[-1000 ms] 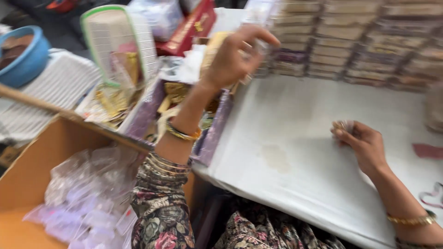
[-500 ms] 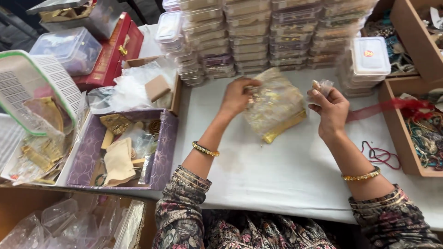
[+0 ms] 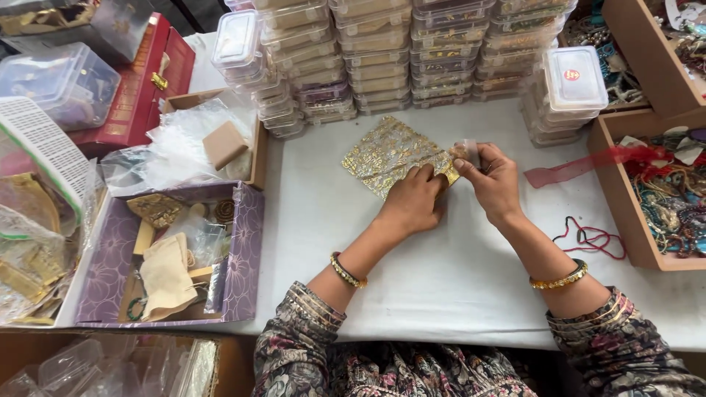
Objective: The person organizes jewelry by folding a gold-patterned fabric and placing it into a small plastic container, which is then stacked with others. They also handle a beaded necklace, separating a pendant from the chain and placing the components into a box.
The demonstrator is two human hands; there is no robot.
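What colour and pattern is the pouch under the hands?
Gold pouch with a metallic leafy print, seen best in the head view.

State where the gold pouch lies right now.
In the head view, the gold pouch lies flat on the white table, centre, below the stacked clear boxes, with the left hand and right hand at its right end.

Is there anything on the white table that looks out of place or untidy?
A red cord lies loose in a tangle on the table, right of the right hand. A red ribbon trails out of the wooden tray.
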